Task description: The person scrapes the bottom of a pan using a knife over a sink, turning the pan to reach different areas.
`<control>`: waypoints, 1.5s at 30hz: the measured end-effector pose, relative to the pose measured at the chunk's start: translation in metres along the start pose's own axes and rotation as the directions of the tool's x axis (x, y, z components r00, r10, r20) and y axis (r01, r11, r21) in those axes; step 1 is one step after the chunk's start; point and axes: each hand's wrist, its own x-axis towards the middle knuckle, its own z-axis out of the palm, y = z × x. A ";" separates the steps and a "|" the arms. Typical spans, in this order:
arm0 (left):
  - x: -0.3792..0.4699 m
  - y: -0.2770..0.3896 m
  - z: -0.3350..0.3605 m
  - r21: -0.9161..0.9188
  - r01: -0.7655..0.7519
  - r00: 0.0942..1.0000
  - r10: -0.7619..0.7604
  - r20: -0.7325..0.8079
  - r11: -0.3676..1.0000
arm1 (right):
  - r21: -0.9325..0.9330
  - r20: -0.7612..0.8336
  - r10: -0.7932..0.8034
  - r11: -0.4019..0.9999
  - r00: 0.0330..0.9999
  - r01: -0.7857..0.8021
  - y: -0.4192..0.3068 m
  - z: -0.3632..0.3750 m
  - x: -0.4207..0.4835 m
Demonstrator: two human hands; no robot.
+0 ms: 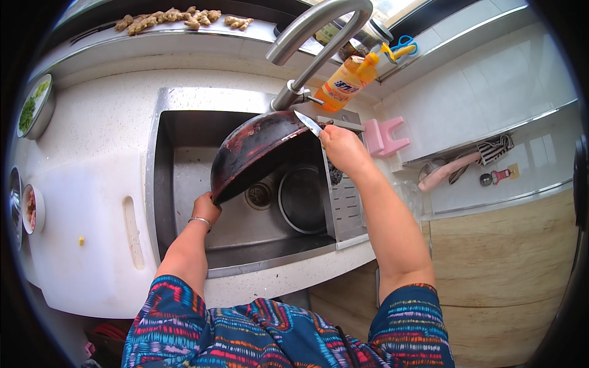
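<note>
A dark metal wok (257, 142) with reddish and worn patches on its outside is tilted over the stainless steel sink (188, 170). My left hand (207, 210) grips its lower left rim. In my right hand (340, 146) is a knife (308, 123), its blade pointing up and left against or just above the wok's upper right side; whether it touches cannot be told. A round dark pan or lid (303, 200) lies in the sink, beside the drain (259, 195) and partly under the wok. The faucet (299, 87) arches above the wok.
A white cutting board (87, 184) lies left of the sink, near a bowl of meat (33, 209) and a bowl of chopped greens (37, 108). Behind stand an orange soap bottle (343, 85) and ginger (156, 20) on the ledge. Right are a drain tray (347, 207) and a pink holder (384, 136).
</note>
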 end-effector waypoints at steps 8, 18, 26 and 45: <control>0.002 -0.004 0.004 -0.042 0.024 1.000 -0.024 0.002 0.999 | 0.037 0.033 -0.001 0.999 0.999 0.000 0.005 -0.003 0.009; 0.000 0.001 0.001 0.004 0.017 1.000 -0.017 -0.007 1.000 | 0.075 -0.028 -0.075 0.994 0.997 0.077 0.005 0.005 0.009; 0.002 -0.003 0.003 0.019 -0.007 1.000 0.008 -0.010 1.000 | 0.106 -0.026 -0.037 0.994 0.999 0.040 0.003 0.004 0.007; 0.001 -0.004 0.002 0.025 -0.002 1.000 0.003 -0.027 1.000 | 0.195 0.083 -0.020 0.981 0.996 0.003 0.000 0.004 -0.002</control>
